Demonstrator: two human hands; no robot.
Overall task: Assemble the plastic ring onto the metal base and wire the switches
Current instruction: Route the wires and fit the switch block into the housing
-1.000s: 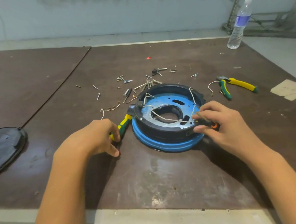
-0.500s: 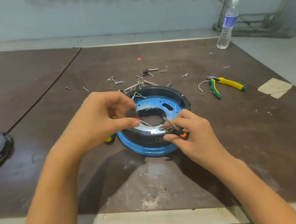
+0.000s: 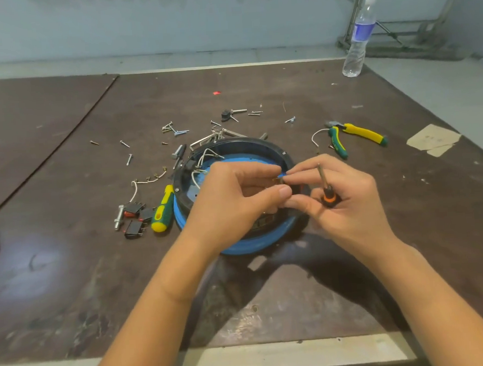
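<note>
1. My left hand (image 3: 235, 200): above the assembly, fingers (image 3: 284, 192) curled, thumb and forefinger pinching a small part (image 3: 279, 180) with a brass-coloured tip, too small to identify.
2. My right hand (image 3: 346, 202): fingertips meeting the same part from the other side. A small screwdriver (image 3: 328, 196) with an orange collar is tucked against the palm, shaft pointing up.
3. Black plastic ring (image 3: 249, 142): seated on the blue metal base (image 3: 255, 247), mid-table, under both hands. White wires (image 3: 204, 154) loop inside its left rim.
4. Switches (image 3: 136, 214): black, loose on the table (image 3: 71, 278), left of the base.
5. Green-yellow screwdriver (image 3: 163, 210): just beside the base.
6. Screws (image 3: 175, 129): scattered behind the ring.
7. Pliers (image 3: 356, 136): right of the ring.
8. Water bottle (image 3: 357, 40): upright, far right corner.
</note>
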